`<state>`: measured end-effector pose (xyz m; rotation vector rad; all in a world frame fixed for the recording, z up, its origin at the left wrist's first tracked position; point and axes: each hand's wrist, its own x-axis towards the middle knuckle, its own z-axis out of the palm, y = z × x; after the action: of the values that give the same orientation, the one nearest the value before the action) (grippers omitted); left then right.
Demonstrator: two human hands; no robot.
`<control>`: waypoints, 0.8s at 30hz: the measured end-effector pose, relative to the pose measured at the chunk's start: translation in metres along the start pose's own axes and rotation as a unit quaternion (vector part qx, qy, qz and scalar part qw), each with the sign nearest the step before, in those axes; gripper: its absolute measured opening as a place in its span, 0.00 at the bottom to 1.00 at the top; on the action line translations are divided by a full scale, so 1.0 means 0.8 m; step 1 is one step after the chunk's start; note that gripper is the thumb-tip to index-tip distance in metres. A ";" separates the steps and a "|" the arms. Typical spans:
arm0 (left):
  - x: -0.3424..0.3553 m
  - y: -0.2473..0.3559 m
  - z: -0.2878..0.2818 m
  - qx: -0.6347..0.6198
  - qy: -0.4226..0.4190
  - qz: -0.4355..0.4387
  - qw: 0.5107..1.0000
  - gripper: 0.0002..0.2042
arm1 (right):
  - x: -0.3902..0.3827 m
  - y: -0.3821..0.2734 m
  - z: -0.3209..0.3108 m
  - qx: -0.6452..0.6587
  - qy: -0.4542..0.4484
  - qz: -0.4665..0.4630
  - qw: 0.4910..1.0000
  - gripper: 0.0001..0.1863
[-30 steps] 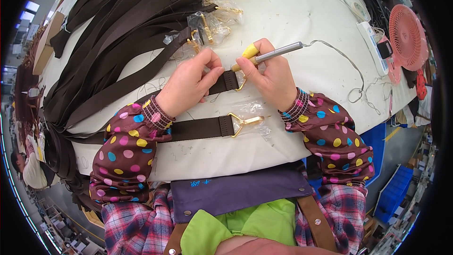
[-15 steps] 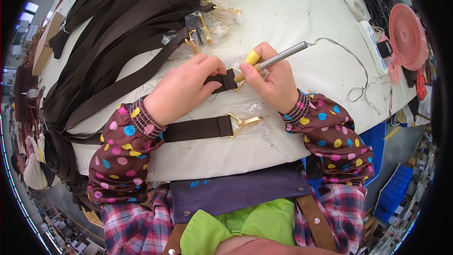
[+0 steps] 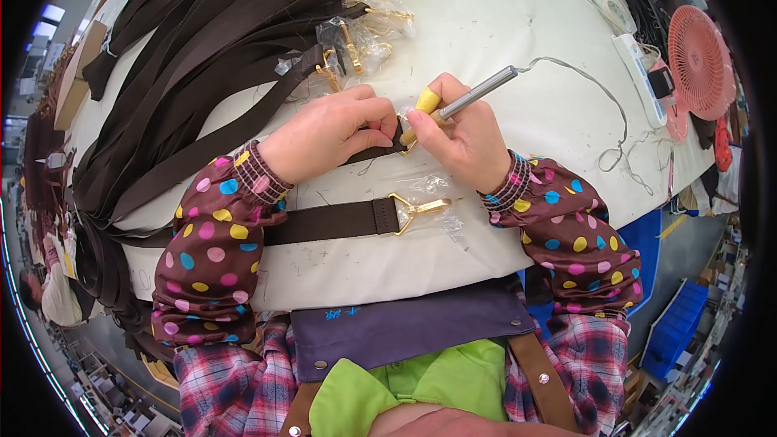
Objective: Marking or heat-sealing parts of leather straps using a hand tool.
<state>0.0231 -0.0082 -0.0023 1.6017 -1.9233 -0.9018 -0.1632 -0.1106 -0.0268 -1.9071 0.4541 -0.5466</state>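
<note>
My left hand (image 3: pixel 332 134) is closed on the end of a dark brown webbing strap (image 3: pixel 374 153), its fingertips pinched near the stitched fold. A gold ring, partly hidden, shows at that end between my hands. In my right hand (image 3: pixel 465 146) is a corded, pen-shaped soldering iron (image 3: pixel 486 91), silver at the back and tan near the grip. Its front end meets the strap end; the tip itself is hidden. A yellow finger cover (image 3: pixel 428 100) sits on my right index finger. Nearer me lies a second brown strap (image 3: pixel 324 222) with a gold snap hook (image 3: pixel 425 207) in clear plastic.
A pile of brown straps (image 3: pixel 186 73) fills the far left of the white table (image 3: pixel 486 24), with plastic-wrapped gold hooks (image 3: pixel 348 44) at their ends. At the right are a white power strip (image 3: pixel 639 81), a pink fan (image 3: pixel 698 57) and a loose grey cord (image 3: pixel 619 105).
My left hand has moved slightly right along the strap, toward its ring end, with the fingers curled closer. The soldering iron has shifted a little left and down in my right hand.
</note>
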 end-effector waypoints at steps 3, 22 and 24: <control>0.000 0.003 0.000 0.006 0.004 -0.011 1.000 0.04 | 0.001 0.000 0.000 0.018 -0.003 0.008 1.000 0.09; -0.002 -0.004 0.005 -0.005 0.036 -0.018 0.999 0.05 | 0.002 0.003 0.007 0.034 0.034 -0.003 0.999 0.11; -0.003 -0.001 0.006 -0.024 0.044 -0.056 0.997 0.04 | 0.001 0.002 0.007 0.043 0.036 0.004 0.998 0.11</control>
<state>0.0208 -0.0053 -0.0057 1.7055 -1.7559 -0.8994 -0.1594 -0.1076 -0.0297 -1.8061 0.4776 -0.6209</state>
